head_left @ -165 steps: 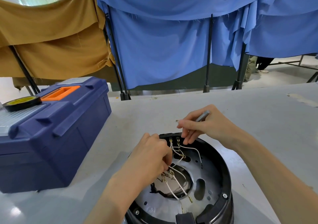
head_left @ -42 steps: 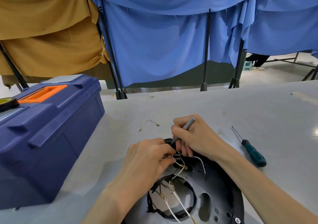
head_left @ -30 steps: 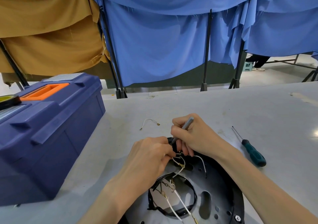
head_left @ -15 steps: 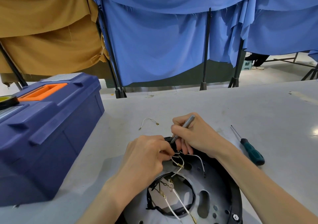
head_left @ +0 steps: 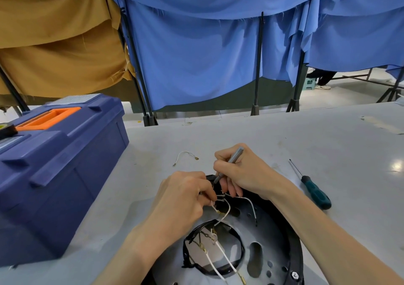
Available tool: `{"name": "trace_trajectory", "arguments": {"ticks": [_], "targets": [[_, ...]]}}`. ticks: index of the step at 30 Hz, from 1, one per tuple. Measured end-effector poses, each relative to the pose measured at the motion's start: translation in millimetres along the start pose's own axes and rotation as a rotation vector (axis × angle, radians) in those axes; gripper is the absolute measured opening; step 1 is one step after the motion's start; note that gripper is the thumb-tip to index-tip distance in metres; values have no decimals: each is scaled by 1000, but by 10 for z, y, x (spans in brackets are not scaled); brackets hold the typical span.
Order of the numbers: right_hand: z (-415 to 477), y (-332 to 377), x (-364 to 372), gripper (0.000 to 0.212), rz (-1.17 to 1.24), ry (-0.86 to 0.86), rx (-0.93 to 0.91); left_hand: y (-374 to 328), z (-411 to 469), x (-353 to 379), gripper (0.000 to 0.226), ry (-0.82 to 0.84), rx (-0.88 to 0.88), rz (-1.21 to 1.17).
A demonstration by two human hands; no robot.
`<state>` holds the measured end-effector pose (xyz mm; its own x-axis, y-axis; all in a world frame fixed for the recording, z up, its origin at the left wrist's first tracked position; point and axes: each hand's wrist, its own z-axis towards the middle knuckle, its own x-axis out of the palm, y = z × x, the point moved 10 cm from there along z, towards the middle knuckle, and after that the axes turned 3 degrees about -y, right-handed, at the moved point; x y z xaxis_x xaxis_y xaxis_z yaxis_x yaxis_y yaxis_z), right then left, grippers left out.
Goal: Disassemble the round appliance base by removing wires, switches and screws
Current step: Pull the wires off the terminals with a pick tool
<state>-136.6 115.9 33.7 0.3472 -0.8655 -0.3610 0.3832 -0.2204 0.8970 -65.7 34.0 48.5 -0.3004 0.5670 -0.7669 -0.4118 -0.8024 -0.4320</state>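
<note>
Left hand (head_left: 183, 199): fingers curled in, pinching one of the white wires (head_left: 227, 212) at the base's far rim.
Right hand (head_left: 247, 173): fingers wrapped pen-style round a slim grey tool (head_left: 232, 159), tip down just beside the left fingers.
Round base (head_left: 273, 236): on the surface (head_left: 284, 136), right under both sets of fingers.
Loose wire (head_left: 185, 155): lying just beyond the fingers.
Screwdriver (head_left: 314, 191): green handle, right of the right fingers.
Toolbox (head_left: 54, 164): blue, well left of the left fingers.
</note>
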Motion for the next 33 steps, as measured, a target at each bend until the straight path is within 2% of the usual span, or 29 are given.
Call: {"name": "trace_trajectory", "arguments": {"ticks": [13, 23, 28, 33], "targets": [[-19, -9, -12, 29, 18, -6, 9, 46, 7, 10, 15, -2, -31, -52], [-2, -1, 16, 32, 20, 25, -7, 33, 16, -1, 22, 15, -16, -89], [-23, -5, 44, 33, -30, 49, 0, 39, 2, 4, 33, 14, -6, -61], [-26, -33, -53, 31, 119, -20, 34, 87, 2, 17, 32, 13, -49, -69]]}}
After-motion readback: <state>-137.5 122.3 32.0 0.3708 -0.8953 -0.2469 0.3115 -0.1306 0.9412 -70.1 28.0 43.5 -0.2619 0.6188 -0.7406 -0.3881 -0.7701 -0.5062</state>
